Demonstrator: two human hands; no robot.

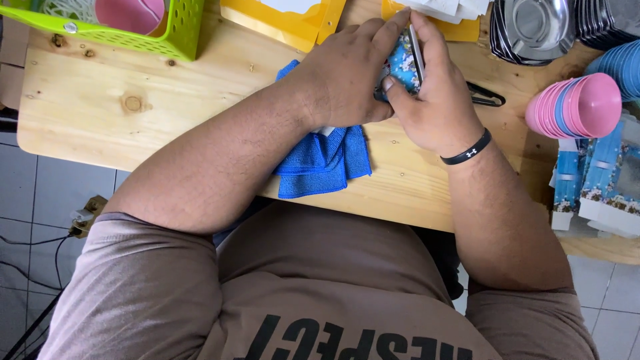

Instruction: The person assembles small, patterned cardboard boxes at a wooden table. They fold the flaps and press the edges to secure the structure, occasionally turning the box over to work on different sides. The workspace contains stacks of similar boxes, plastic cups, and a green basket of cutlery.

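Both of my hands close around a small blue box with a flower pattern point(402, 65) over the wooden table point(100, 113). My left hand point(347, 77) covers it from the left, fingers across its top. My right hand point(437, 93) grips it from the right, thumb pressed on its near side; a black band circles that wrist. A thin silvery piece point(416, 50) shows between my fingers at the box's edge. A folded blue cloth point(323, 160) lies under my left wrist.
A green basket point(167, 37) with pink bowls stands at the back left. Yellow folders point(287, 20) lie at the back. Metal dishes point(533, 27), stacked pink and blue bowls point(580, 103), flat patterned boxes point(600, 180) and a black clip point(487, 99) sit on the right.
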